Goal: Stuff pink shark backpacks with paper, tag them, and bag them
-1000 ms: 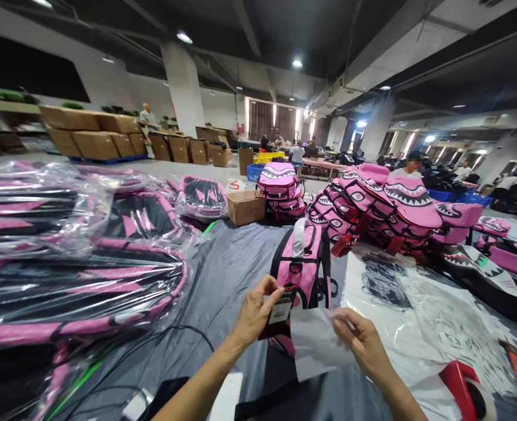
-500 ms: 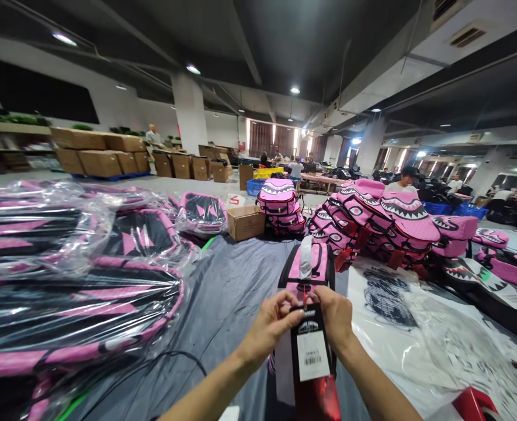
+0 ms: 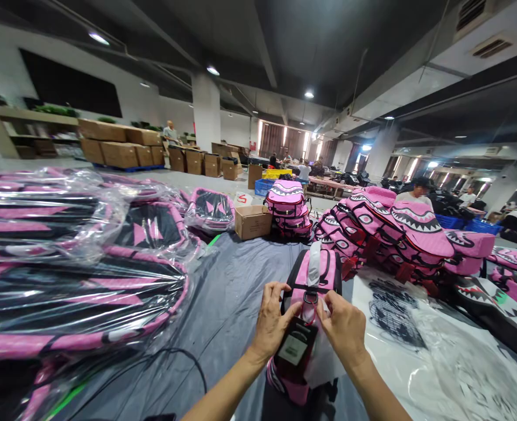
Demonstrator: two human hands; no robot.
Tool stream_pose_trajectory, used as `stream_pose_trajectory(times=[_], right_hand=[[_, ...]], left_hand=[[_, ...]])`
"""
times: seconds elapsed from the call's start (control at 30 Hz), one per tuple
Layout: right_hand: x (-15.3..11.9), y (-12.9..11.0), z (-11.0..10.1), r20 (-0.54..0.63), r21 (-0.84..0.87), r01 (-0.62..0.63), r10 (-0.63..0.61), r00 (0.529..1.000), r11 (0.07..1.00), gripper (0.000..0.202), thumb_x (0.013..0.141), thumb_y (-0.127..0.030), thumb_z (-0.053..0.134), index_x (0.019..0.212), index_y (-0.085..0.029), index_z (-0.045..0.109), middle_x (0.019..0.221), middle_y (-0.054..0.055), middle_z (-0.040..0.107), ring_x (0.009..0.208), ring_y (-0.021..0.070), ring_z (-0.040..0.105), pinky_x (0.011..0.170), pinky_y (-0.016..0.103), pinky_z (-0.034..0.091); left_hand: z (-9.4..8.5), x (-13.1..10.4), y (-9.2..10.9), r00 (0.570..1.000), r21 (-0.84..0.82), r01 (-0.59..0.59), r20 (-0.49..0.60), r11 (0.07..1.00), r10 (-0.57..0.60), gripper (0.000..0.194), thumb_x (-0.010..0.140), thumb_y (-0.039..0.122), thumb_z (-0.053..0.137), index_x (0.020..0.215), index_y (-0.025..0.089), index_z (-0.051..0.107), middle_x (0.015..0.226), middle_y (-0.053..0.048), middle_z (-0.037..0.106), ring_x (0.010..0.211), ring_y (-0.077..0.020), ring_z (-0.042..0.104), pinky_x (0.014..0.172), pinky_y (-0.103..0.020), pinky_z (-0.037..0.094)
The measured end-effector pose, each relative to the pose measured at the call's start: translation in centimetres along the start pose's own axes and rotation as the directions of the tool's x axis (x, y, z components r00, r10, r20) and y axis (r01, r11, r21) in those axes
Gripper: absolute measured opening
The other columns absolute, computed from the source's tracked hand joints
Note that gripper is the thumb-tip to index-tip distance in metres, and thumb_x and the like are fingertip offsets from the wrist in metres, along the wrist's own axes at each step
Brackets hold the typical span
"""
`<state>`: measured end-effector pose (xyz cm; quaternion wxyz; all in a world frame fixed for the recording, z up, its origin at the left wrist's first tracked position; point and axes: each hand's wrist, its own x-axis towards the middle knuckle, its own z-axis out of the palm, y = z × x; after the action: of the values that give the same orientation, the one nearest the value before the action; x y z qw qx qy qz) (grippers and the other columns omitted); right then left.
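A pink and black backpack [image 3: 319, 261] lies in front of me, a whitish wrapped strip [image 3: 314, 263] on its handle. A red cord [image 3: 314, 320] loops through the black ring below that strip. My right hand [image 3: 344, 327] is closed in a pinch at this cord, with thin white paper [image 3: 323, 365] under its fingers. My left hand [image 3: 270, 320] has thumb and fingers apart, its fingertips at the backpack's side and its thumb near the cord. The black hang tag [image 3: 295, 349] with a pale label lies tilted below the ring, blurred.
Plastic-wrapped pink and black bags [image 3: 83, 292] fill the left side. A cardboard box [image 3: 253, 222] and stacked pink backpacks [image 3: 288, 210] stand ahead; more shark-mouth backpacks [image 3: 420, 234] are piled right. Printed plastic bags [image 3: 460, 351] lie at right. A black cable [image 3: 197, 359] crosses the grey cloth [image 3: 223, 292].
The hang tag has dropped from upright between my hands to lower left. My left hand has opened from its pinch, and my hands have moved farther apart. The view has swung slightly left.
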<state>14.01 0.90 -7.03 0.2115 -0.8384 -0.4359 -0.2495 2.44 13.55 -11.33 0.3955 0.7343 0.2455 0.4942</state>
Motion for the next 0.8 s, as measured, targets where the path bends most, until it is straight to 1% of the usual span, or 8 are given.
stream_pose_trajectory(times=[0.1, 0.17, 0.3, 0.4, 0.5, 0.63, 0.7, 0.8], right_hand=[[0.0, 0.2, 0.2, 0.003, -0.014, 0.015, -0.015, 1.0, 1.0, 0.027, 0.094, -0.039, 0.054, 0.076, -0.022, 0.065, 0.065, 0.001, 0.07, 0.054, 0.0157, 0.063, 0.054, 0.028, 0.022], [0.1, 0.3, 0.1, 0.027, -0.007, 0.03, -0.03, 0.999, 1.0, 0.023, 0.095, -0.038, 0.053, 0.084, -0.023, 0.065, 0.065, 0.0, 0.07, 0.053, 0.0156, 0.062, 0.053, 0.028, 0.022], [0.6, 0.4, -0.6, 0.069, -0.005, 0.072, -0.072, 0.995, 0.997, 0.018, 0.097, -0.032, 0.048, 0.095, -0.024, 0.065, 0.074, 0.0, 0.073, 0.057, 0.0149, 0.065, 0.053, 0.027, 0.024], [1.3, 0.0, -1.2, 0.108, -0.022, 0.095, -0.092, 0.99, 0.995, 0.016, 0.095, -0.028, 0.05, 0.093, -0.023, 0.065, 0.083, 0.001, 0.073, 0.065, 0.0144, 0.067, 0.055, 0.027, 0.025], [2.7, -0.5, -2.0, 0.213, -0.053, 0.112, -0.099, 0.972, 0.992, 0.014, 0.093, -0.026, 0.053, 0.093, -0.023, 0.066, 0.088, 0.003, 0.075, 0.073, 0.0163, 0.07, 0.056, 0.027, 0.027], [4.9, -0.9, -3.3, 0.345, -0.087, 0.127, -0.09, 0.934, 0.988, 0.016, 0.092, -0.029, 0.056, 0.091, -0.022, 0.07, 0.088, 0.007, 0.077, 0.082, 0.0214, 0.071, 0.059, 0.027, 0.032], [5.5, -0.9, -3.7, 0.371, -0.09, 0.123, -0.082, 0.925, 0.988, 0.019, 0.092, -0.031, 0.056, 0.089, -0.021, 0.072, 0.088, 0.008, 0.077, 0.083, 0.0224, 0.072, 0.061, 0.027, 0.034], [5.6, -0.9, -3.6, 0.376, -0.065, 0.125, -0.092, 0.922, 0.99, 0.022, 0.092, -0.031, 0.054, 0.089, -0.02, 0.073, 0.089, 0.009, 0.078, 0.084, 0.0232, 0.073, 0.062, 0.027, 0.036]], left_hand=[[0.6, -0.1, -0.2, 0.999, 0.038, -0.046, -0.007, 0.998, 0.046, 0.018, 0.086, 0.038, 0.065, 0.096, 0.024, 0.062, 0.105, -0.004, 0.052, 0.102, -0.0228, 0.057, 0.095, -0.04, 0.05], [0.8, -0.3, -0.3, 0.998, 0.065, -0.062, -0.028, 0.996, 0.064, 0.015, 0.088, 0.038, 0.062, 0.088, 0.023, 0.062, 0.105, -0.005, 0.052, 0.105, -0.0239, 0.057, 0.096, -0.041, 0.05], [0.5, -0.3, -1.0, 0.995, 0.075, -0.039, -0.089, 0.996, 0.045, 0.035, 0.086, 0.054, 0.061, 0.072, 0.022, 0.061, 0.102, -0.007, 0.055, 0.103, -0.0262, 0.059, 0.095, -0.042, 0.05], [0.0, 0.7, -1.2, 0.994, 0.061, 0.024, -0.104, 0.998, -0.018, 0.042, 0.084, 0.061, 0.058, 0.068, 0.023, 0.062, 0.089, -0.005, 0.059, 0.088, -0.0238, 0.06, 0.084, -0.038, 0.05], [-0.3, 2.7, 0.0, 0.997, 0.125, 0.037, -0.067, 0.992, -0.028, 0.035, 0.083, 0.053, 0.057, 0.065, 0.023, 0.058, 0.073, -0.002, 0.059, 0.075, -0.0209, 0.057, 0.074, -0.033, 0.046], [-0.3, 5.2, 2.5, 0.996, 0.28, 0.003, 0.08, 0.96, -0.027, 0.022, 0.086, 0.036, 0.053, 0.069, 0.023, 0.053, 0.066, 0.002, 0.059, 0.065, -0.0177, 0.054, 0.07, -0.031, 0.039], [-0.3, 5.3, 3.0, 0.991, 0.313, 0.028, 0.117, 0.949, -0.067, 0.019, 0.086, 0.035, 0.053, 0.072, 0.023, 0.053, 0.066, 0.003, 0.06, 0.062, -0.0168, 0.054, 0.067, -0.029, 0.037], [-0.4, 4.3, 2.6, 0.992, 0.317, 0.061, 0.082, 0.946, -0.092, 0.021, 0.082, 0.043, 0.06, 0.076, 0.022, 0.059, 0.072, 0.001, 0.064, 0.069, -0.0184, 0.058, 0.068, -0.028, 0.037]])
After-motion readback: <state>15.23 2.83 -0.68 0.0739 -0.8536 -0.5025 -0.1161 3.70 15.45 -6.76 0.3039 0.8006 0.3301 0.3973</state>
